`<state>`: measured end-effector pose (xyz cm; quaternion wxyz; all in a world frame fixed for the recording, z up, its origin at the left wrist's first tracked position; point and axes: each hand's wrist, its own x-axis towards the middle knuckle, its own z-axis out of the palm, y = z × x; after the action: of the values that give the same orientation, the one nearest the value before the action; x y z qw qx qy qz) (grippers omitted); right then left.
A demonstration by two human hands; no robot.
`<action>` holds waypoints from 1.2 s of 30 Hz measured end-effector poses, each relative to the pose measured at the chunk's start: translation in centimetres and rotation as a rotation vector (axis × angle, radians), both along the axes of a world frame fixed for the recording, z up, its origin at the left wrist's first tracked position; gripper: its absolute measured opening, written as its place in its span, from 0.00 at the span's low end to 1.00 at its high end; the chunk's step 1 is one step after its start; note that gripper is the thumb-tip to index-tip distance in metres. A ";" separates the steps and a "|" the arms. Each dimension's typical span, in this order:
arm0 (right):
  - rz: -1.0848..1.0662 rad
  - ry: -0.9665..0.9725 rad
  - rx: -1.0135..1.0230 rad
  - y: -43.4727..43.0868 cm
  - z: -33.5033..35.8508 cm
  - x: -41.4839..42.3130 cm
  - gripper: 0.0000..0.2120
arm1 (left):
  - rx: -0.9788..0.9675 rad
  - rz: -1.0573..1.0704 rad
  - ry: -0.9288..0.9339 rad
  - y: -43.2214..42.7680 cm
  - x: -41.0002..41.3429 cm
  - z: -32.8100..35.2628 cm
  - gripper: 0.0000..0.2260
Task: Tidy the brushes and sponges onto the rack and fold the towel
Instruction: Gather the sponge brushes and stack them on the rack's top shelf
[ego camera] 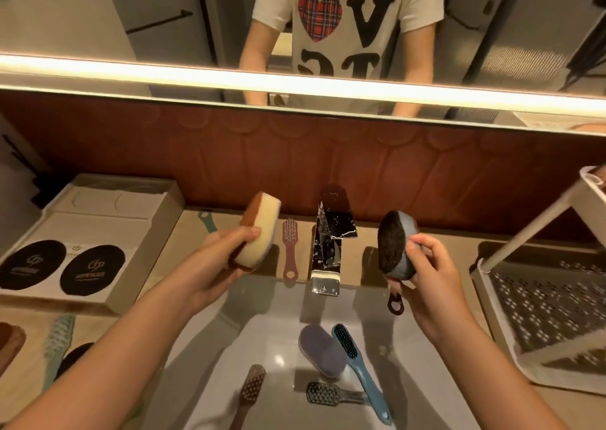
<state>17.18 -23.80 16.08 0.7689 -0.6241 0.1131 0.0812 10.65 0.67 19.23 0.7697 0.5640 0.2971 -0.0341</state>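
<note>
Left hand (213, 262): fingers closed on a tan sponge (257, 232), raised over the sink (272, 334). Right hand (433, 285): fingers closed on a round grey brush (395, 246), probably bound for the white rack (541, 301) at right. Four brushes lie in the sink; pink brush (290, 249) on far tabletop. No towel identifiable.

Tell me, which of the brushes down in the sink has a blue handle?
The long blue brush with dark bristles, leaning by the purple brush. The brown brush and the grey brush lie nearer the front.

Left hand (210, 265) grips brown-and-cream oval sponge (257, 236); right hand (433, 278) grips grey round dark-bristled brush (395, 246), both above white sink (229, 347).
</note>
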 end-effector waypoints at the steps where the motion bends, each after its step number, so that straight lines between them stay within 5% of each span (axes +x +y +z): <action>1: 0.008 0.003 0.038 -0.2 0.6 -0.8 0.05 | 0.075 -0.039 -0.015 -0.5 -0.7 0.4 0.16; 8: 0.138 0.062 0.292 -0.3 4.1 -5.8 0.31 | 0.231 -0.127 -0.107 -3.8 -4.4 2.1 0.25; 15: 0.186 0.188 0.406 0.5 4.4 -10.6 0.31 | 0.792 -0.240 -0.239 -8.0 -7.3 1.3 0.33; 21: 0.214 0.213 0.376 0.3 4.4 -12.8 0.29 | 0.650 -0.406 -0.297 -9.3 -8.4 1.3 0.30; 27: 0.199 0.203 0.371 -0.6 4.4 -14.1 0.29 | 0.299 -0.318 -0.301 -9.8 -9.9 2.3 0.06; 32: 0.224 0.177 0.392 -0.2 3.6 -15.7 0.30 | 0.290 -0.181 -0.336 -10.4 -10.4 1.1 0.16; 36: 0.248 0.128 0.357 -0.7 3.2 -16.1 0.29 | 0.134 -0.215 -0.252 -11.4 -10.6 0.6 0.14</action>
<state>1.04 -24.51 19.23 0.8426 -0.4807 0.0681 0.2333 0.05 -10.68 19.80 0.7535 0.6423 0.1380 -0.0252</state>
